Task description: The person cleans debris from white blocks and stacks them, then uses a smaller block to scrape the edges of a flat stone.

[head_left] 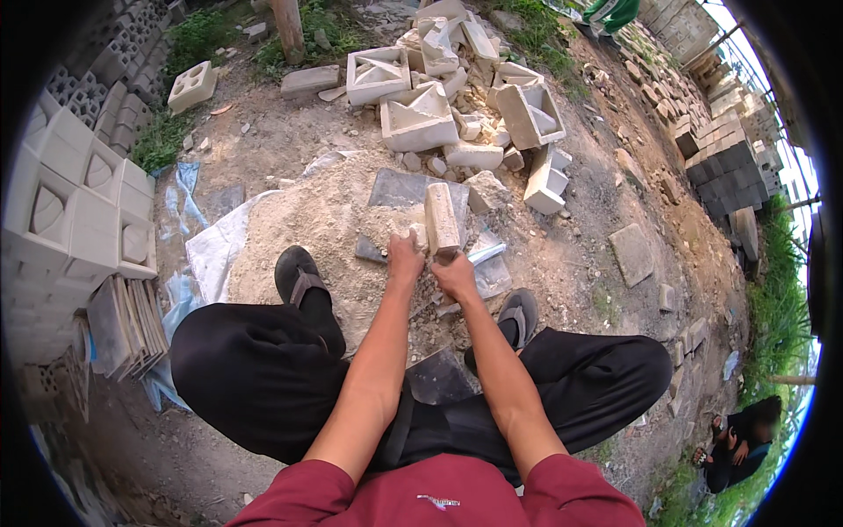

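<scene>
Both arms reach forward between my knees, over a heap of pale rubble. My right hand (454,274) is closed round the lower end of a long, pale oblong block (442,215), which stands nearly upright. Whether the block has a handle is hidden by the fingers. My left hand (405,256), just beside it, is closed on a small pale chunk of broken block (421,235). Beyond the hands a dark flat slab (399,189) lies on the crumbled material (303,220).
Broken hollow blocks (418,119) are piled ahead. Patterned blocks (92,189) are stacked at left, above leaning thin slabs (132,325). Dark bricks (727,167) stand at far right. A seated person (742,446) is at lower right; another person's green-clothed legs (612,13) show at the top.
</scene>
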Motion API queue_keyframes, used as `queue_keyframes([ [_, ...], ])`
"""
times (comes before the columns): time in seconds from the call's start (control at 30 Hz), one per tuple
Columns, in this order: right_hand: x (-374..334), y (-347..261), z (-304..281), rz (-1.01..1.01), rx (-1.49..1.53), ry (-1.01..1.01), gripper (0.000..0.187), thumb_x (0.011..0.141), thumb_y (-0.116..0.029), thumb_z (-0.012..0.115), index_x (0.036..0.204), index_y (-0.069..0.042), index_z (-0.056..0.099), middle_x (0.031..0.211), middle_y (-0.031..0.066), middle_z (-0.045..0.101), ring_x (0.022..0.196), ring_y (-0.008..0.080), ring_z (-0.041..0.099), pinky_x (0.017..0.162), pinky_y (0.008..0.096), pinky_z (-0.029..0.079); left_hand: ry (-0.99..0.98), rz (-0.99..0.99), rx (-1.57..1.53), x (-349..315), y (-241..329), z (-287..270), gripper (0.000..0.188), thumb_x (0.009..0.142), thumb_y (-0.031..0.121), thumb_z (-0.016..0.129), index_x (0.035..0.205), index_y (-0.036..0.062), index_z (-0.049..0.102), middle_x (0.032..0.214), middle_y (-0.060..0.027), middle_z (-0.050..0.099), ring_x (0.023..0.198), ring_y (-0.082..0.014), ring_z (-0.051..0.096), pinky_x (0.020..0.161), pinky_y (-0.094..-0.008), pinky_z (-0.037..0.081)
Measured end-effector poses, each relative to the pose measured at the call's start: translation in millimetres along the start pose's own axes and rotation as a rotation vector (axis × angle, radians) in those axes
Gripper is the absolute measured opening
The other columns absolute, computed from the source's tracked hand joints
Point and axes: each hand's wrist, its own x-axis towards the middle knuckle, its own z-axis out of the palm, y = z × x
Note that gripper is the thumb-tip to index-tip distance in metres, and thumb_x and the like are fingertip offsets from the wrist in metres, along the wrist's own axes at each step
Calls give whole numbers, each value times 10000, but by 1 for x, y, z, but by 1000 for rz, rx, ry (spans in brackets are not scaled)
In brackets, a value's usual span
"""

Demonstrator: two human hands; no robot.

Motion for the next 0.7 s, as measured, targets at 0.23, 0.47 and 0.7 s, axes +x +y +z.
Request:
queue_keyframes([
  [0.23, 17, -29, -3, -180, 245, 216, 398, 695, -249, 717, 899, 65, 583, 816, 155, 673, 756, 246, 668, 681, 364, 533, -28, 15, 30, -3, 2, -3, 586, 712, 21, 625, 1294, 61, 569, 1051, -230, 521, 1037, -394, 518, 927, -422, 452],
  [0.47, -1, -1, -3, -15, 94, -76, 505, 683, -259, 730, 1065, 52, 616, 918, 162, 699, 871, 255, 669, 802, 351, 519, -60, -29, 5, -2, 5, -8, 601, 687, 26, 624, 1285, 58, 576, 1062, -236, 509, 1038, -395, 519, 924, -424, 453],
  [0.7, 26, -9, -16, -53, 225, 80, 464, 665, -254, 732, 983, 66, 624, 889, 200, 693, 826, 294, 688, 731, 363, 533, -61, -3, 29, -2, 7, -5, 599, 687, 32, 625, 1283, 69, 580, 1072, -232, 507, 1040, -404, 516, 927, -427, 452],
])
